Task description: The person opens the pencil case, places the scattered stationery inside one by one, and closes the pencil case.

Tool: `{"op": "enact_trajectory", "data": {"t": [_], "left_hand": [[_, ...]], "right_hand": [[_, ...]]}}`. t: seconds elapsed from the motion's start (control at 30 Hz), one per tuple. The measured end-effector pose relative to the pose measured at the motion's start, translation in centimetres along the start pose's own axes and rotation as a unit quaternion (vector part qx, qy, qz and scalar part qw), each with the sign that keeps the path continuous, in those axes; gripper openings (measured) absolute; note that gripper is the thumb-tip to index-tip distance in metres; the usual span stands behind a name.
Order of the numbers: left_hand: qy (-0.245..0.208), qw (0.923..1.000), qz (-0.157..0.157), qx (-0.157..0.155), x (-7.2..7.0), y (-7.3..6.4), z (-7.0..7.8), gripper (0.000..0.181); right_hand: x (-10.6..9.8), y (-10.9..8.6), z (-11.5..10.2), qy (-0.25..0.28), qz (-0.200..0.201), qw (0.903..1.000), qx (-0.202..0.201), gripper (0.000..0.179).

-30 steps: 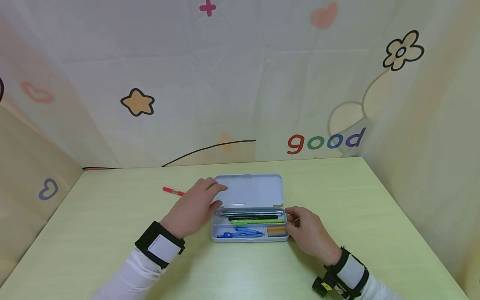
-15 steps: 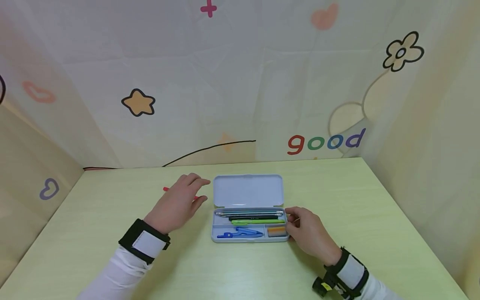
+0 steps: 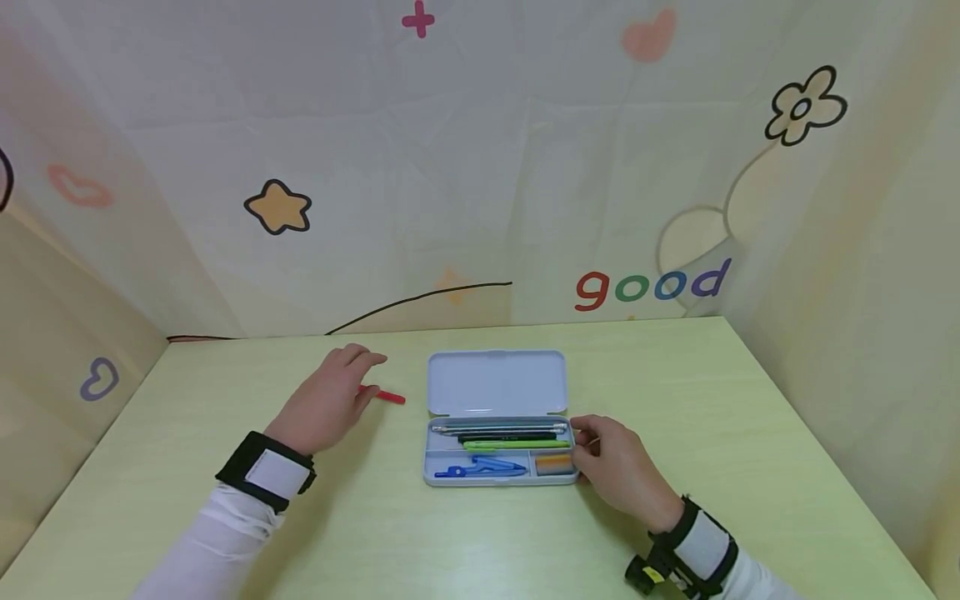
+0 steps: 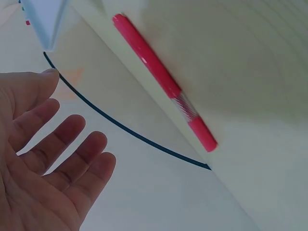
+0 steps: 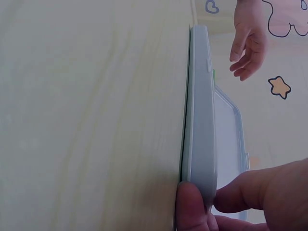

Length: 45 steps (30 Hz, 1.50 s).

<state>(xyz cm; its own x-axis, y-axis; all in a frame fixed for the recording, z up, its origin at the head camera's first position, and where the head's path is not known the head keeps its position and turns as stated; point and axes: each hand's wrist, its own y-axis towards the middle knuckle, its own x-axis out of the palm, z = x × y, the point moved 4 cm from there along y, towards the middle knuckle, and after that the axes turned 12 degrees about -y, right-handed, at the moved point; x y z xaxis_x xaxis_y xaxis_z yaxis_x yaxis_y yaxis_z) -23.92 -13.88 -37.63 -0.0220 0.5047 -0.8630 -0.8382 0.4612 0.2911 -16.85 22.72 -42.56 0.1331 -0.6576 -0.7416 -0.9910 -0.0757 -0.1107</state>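
Observation:
A light-blue pencil case point(image 3: 497, 383) lies on the table with its lid folded back. In its tray are several pencils point(image 3: 495, 427), a green pen point(image 3: 516, 445), a blue compass point(image 3: 482, 470) and an orange-banded eraser point(image 3: 553, 463). My right hand point(image 3: 617, 460) pinches the case's right end; the right wrist view shows a finger point(image 5: 190, 206) low at its side and the thumb at its upper edge. Left of the case, my left hand point(image 3: 324, 402) hovers over a red pen point(image 4: 149, 62), partly covering it in the head view. Its fingers are spread and hold nothing.
The pale wooden table point(image 3: 480, 542) meets a printed cloth backdrop point(image 3: 480, 208) along its back edge. More cloth rises at the left and right sides. A small camera point(image 3: 643, 573) hangs from the right wrist strap.
My left hand has moved left, away from the case and over the red pen, whose right end now shows past the thumb. The right hand stays at the case.

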Motion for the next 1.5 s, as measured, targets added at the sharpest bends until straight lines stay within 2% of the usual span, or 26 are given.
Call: {"op": "enact_trajectory", "data": {"t": [0.23,0.63,0.8,1.23,1.5], "left_hand": [[0.008,0.9998,-0.013,-0.011,0.7,0.1,-2.1,0.044],[0.026,0.9993,-0.021,-0.014,2.5,0.4,-4.6,0.042],[0.037,0.9985,-0.034,-0.023,3.3,0.5,-5.5,0.038],[0.034,0.998,-0.048,-0.023,3.2,0.8,-5.5,0.017],[0.033,0.9971,-0.062,-0.031,3.1,0.8,-5.2,0.013]], "right_hand": [[0.0,-0.1,0.1,0.003,0.002,1.0,0.002,0.039],[0.1,0.0,0.1,0.001,-0.001,1.0,0.005,0.039],[0.1,0.0,0.2,0.0,-0.001,1.0,0.008,0.039],[0.1,0.1,0.2,-0.002,0.006,1.0,0.004,0.039],[0.1,0.0,0.1,0.004,0.004,1.0,0.003,0.039]]}}
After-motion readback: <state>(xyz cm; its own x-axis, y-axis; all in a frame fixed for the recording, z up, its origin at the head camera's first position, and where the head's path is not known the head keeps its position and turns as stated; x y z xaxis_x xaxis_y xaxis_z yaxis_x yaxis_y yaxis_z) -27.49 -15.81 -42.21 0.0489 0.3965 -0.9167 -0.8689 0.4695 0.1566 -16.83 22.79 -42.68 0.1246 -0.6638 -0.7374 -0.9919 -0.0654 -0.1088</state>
